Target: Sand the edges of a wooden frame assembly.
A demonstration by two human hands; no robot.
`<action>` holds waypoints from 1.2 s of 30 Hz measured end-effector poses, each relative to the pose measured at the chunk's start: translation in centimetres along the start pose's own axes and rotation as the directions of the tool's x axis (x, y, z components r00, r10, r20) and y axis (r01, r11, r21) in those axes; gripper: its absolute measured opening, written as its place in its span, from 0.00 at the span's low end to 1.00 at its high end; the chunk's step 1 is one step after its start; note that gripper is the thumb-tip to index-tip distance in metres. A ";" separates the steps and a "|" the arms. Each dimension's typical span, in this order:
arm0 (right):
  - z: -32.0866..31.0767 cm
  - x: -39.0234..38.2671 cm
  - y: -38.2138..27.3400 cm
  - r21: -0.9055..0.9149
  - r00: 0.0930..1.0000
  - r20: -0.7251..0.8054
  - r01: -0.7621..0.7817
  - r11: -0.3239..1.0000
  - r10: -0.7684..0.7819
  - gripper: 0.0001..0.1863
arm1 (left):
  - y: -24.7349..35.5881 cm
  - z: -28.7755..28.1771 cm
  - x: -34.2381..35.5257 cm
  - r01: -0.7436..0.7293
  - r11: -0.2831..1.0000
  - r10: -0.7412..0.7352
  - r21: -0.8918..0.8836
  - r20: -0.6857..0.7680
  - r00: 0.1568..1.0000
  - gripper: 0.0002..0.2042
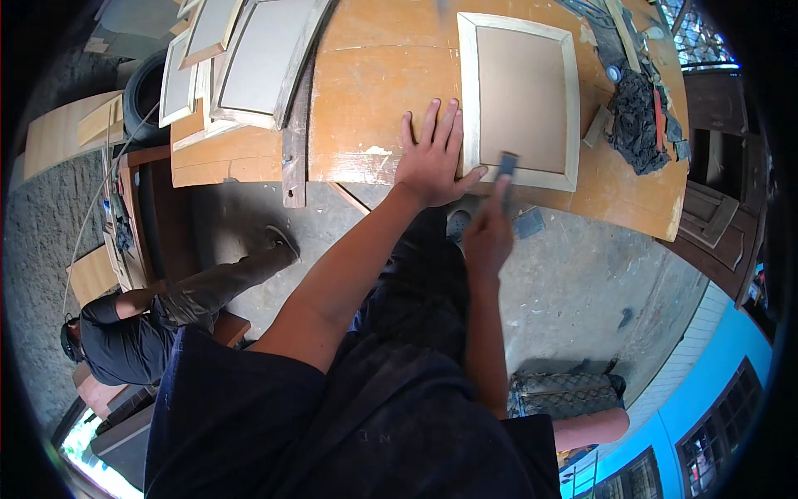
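Observation:
A pale wooden frame (568,108) with a brown panel inside lies flat on the orange-brown tabletop (366,75). My left hand (431,158) rests with its fingers stretched out along the frame's left side, the thumb at its lower left corner. Between the fingers of my right hand (489,237) is a small dark rectangular piece (506,164), held over the frame's near edge. That hand is smeared by motion, and the exact kind of piece cannot be made out.
More pale frames (270,62) are stacked at the table's left, beside a dark wooden strip (295,158). A crumpled black plastic bag (638,121) and a small wooden block (597,126) lie at the right. Another person (125,337) sits at lower left; a rolled bundle (565,392) lies at lower right.

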State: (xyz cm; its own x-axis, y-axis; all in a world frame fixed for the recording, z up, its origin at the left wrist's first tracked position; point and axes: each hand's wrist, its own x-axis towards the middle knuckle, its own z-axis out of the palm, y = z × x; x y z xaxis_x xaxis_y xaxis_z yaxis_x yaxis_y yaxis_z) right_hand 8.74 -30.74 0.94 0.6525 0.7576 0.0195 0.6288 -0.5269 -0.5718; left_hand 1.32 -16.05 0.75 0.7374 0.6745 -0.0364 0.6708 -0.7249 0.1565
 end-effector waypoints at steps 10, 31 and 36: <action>-1.1 1.3 5.3 -0.016 0.973 -0.194 -0.132 0.991 0.127 0.32 | -0.2 0.1 -0.3 -0.006 1.000 0.006 0.014 -0.002 1.000 0.45; -3.0 2.0 5.3 -0.015 0.975 -0.174 -0.142 0.990 0.137 0.34 | -1.0 0.8 -0.2 -0.054 0.998 0.058 0.037 -0.117 0.991 0.43; 0.4 -0.7 1.0 -0.001 0.999 -0.036 -0.038 0.999 0.038 0.33 | -0.3 1.8 0.0 -0.070 0.997 0.073 0.033 -0.107 0.992 0.43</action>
State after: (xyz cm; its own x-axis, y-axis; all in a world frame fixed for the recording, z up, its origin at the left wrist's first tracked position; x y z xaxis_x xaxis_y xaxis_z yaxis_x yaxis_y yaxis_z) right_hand 8.73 -31.68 -0.02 0.6906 0.7227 0.0270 0.6040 -0.5559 -0.5711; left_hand 1.30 -16.09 -1.08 0.7719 0.6306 0.0812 0.6197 -0.7747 0.1256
